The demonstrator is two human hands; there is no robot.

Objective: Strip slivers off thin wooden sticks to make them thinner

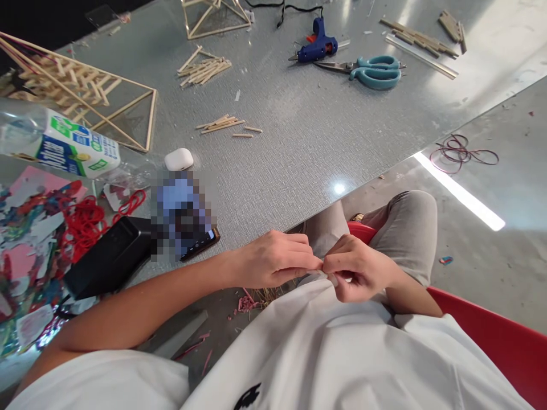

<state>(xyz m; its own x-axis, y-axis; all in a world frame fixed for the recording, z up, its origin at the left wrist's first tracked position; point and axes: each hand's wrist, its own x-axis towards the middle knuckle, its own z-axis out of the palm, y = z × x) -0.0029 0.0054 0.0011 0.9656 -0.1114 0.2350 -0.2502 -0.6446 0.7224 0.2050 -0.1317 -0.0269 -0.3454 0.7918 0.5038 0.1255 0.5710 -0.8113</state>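
My left hand [273, 259] and my right hand [356, 267] meet fingertip to fingertip over my lap, just past the table edge. Both are closed in a pinch on a small pale piece [322, 275] that I cannot make out clearly. They hover right above the front of my white shirt [325, 341]. Below them, on the floor, lie pink scraps and thin stick bits [256, 299].
On the grey table [299, 142] lie small wooden sticks [222, 123], another stick pile [205, 69], a stick frame model [72, 91], a blue glue gun [318, 45], teal scissors [371, 71], a plastic bottle [64, 145], a white earbud case [179, 159], a phone [188, 228] and red rubber bands [85, 222]. More rubber bands [461, 151] lie on the floor.
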